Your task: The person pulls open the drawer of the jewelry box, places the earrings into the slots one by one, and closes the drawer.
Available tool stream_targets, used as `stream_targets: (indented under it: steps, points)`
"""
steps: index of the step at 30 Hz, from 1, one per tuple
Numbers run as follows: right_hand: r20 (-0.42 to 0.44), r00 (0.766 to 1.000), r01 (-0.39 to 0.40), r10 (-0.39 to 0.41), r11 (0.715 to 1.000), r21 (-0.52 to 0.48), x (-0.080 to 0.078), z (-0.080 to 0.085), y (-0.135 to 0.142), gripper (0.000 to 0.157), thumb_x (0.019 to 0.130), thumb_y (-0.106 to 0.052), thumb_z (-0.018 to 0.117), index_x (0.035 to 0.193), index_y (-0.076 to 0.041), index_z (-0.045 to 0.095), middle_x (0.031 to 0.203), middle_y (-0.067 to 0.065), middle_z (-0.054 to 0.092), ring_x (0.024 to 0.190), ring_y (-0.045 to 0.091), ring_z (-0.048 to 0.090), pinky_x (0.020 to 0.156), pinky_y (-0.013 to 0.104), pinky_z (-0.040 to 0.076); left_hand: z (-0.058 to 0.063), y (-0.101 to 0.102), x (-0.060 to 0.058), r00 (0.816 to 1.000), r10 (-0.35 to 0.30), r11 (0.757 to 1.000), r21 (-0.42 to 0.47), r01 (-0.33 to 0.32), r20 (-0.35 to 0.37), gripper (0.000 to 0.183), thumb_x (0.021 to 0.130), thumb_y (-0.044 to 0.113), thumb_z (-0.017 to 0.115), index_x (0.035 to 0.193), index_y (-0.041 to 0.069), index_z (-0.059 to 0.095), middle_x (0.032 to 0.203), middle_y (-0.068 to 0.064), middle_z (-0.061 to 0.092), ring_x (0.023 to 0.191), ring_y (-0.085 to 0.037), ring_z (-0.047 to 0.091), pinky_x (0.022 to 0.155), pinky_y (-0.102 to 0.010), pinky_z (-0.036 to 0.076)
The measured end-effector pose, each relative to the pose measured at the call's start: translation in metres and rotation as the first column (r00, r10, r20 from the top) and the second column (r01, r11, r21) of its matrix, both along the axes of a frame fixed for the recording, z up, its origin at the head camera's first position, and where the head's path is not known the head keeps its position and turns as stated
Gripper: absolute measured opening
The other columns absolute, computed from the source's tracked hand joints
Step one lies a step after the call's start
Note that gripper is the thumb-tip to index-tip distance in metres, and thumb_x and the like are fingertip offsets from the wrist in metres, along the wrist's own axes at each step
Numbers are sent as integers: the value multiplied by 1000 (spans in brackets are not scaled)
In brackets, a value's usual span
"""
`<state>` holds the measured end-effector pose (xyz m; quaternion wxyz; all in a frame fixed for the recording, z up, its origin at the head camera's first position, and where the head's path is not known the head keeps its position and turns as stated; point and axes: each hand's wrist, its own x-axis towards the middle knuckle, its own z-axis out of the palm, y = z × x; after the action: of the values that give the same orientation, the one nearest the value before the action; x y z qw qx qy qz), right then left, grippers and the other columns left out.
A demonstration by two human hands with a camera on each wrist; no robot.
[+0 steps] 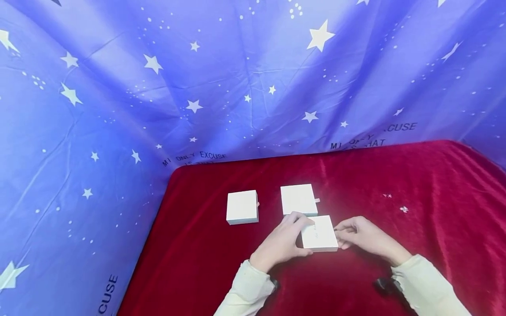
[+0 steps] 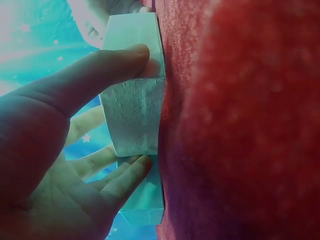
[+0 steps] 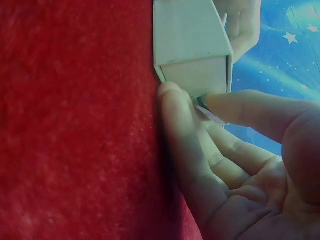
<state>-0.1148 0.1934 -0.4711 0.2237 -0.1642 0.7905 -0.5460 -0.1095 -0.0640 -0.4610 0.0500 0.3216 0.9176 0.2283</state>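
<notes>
A flat white box (image 1: pixel 320 234) with faint lettering on its top lies on the red cloth. My left hand (image 1: pixel 282 241) grips it from the left, the thumb along its near side and the fingers toward its far side. In the left wrist view the thumb presses the box's side wall (image 2: pixel 132 115). My right hand (image 1: pixel 365 237) is at the box's right end. In the right wrist view its thumb and fingers pinch a small pull tab (image 3: pixel 204 103) at the end of the inner drawer (image 3: pixel 197 75), which sits inside the sleeve. The fingers partly hide the tab.
Just behind stands another white box (image 1: pixel 299 199) with a pinkish ribbon tab (image 1: pixel 317 200). A third white box (image 1: pixel 242 206) lies to the left. Small silvery pieces (image 1: pixel 403 210) lie on the red cloth (image 1: pixel 435 184) at the right. A blue starry curtain (image 1: pixel 237 66) hangs behind.
</notes>
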Motion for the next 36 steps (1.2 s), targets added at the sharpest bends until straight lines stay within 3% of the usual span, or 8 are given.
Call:
stream_targets:
  steps: [36]
  points:
    - [0, 997, 78, -78, 997, 7, 1, 0, 7, 20, 91, -1, 63, 100, 16, 67, 80, 16, 73, 67, 18, 72, 63, 30, 59, 0, 3, 1, 1000, 12, 1000, -23, -13, -3, 65, 79, 32, 85, 135, 22, 54, 134, 4, 50, 116, -8, 49, 92, -13, 45]
